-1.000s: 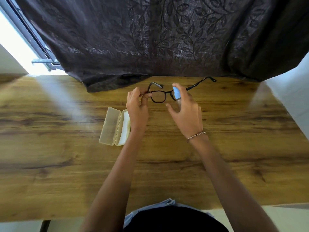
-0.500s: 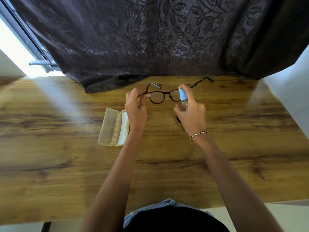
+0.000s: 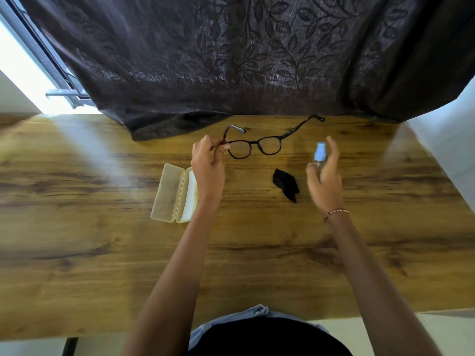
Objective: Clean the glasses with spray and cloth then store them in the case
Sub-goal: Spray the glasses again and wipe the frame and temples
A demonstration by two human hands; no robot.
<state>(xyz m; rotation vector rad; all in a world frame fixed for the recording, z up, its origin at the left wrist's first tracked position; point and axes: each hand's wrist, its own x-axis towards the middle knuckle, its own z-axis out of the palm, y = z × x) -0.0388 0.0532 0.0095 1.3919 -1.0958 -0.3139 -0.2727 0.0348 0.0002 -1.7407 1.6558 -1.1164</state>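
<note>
The glasses (image 3: 254, 143) have a thin dark frame with rounded clear lenses and both arms unfolded. They are held near the far edge of the table (image 3: 102, 253), just in front of the hem of a dark leaf-patterned curtain (image 3: 257, 60). A small pale mark on one arm is too small to read. The left hand (image 3: 209, 165) pinches the frame at its left corner between thumb and curled fingers. The right hand (image 3: 325, 181), with a beaded bracelet (image 3: 335, 213) at the wrist, is loosely curled round a small clear spray bottle (image 3: 320, 152) with a light blue top. Its forefinger is raised beside that top, and the bottle is blurred, so any label cannot be made out. A crumpled black cloth (image 3: 285, 185) lies on the wood between the two hands. A pale, plain case (image 3: 169, 192) lies open just left of the left wrist.
</note>
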